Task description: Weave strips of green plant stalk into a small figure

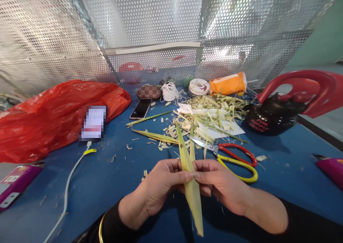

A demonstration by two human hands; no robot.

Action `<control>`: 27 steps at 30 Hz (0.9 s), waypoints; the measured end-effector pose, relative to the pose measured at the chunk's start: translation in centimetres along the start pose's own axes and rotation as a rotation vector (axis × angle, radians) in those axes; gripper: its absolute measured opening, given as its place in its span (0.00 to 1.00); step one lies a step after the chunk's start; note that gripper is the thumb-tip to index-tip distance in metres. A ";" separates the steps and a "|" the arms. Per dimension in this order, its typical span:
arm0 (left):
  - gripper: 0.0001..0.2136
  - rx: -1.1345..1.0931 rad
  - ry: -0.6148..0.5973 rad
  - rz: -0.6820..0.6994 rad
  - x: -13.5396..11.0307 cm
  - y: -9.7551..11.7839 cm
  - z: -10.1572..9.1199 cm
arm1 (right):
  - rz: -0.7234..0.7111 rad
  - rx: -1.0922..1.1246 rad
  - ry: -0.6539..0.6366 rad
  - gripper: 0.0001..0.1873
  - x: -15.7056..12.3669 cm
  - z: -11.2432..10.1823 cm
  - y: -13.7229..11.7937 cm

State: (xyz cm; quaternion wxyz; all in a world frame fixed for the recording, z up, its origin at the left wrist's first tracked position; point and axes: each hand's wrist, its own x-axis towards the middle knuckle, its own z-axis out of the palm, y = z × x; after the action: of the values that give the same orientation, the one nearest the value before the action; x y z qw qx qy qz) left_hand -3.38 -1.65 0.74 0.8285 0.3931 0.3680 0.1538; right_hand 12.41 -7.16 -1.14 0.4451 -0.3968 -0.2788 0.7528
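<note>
Between both hands is a long pale yellow-green leaf strip, pointing away from me and narrowing at its far end. My left hand pinches it at mid-length with thumb and fingers. From the other side my right hand grips the same strip, the two thumb tips almost touching. A second, thinner leaf piece stands up behind it; which fingers hold that one is hidden. Just beyond the right hand lie scissors with one red and one yellow handle. Behind the hands is a heap of leaf scraps.
A red plastic bag and a phone on a cable are at left. Further back lie a dark phone, a brown checked case, white string, a tape roll and an orange packet. A black jug stands right.
</note>
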 end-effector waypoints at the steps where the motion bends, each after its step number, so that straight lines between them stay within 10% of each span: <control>1: 0.13 -0.011 0.000 -0.010 0.1 0.0 -0.1 | 0.007 0.008 -0.003 0.18 0.0 0.0 0.0; 10: 0.13 -0.048 -0.137 -0.033 0.3 0.2 -0.7 | -0.022 0.050 -0.030 0.15 -0.1 -0.1 0.0; 27: 0.09 -0.129 -0.017 0.071 0.4 0.3 -0.4 | -0.151 0.123 -0.062 0.05 -0.3 0.0 -0.6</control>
State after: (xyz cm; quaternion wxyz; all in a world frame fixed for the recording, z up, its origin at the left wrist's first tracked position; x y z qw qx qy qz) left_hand -3.38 -1.02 0.59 0.8491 0.3532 0.3361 0.2031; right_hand 12.78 -7.17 -0.59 0.5152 -0.3232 -0.2748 0.7447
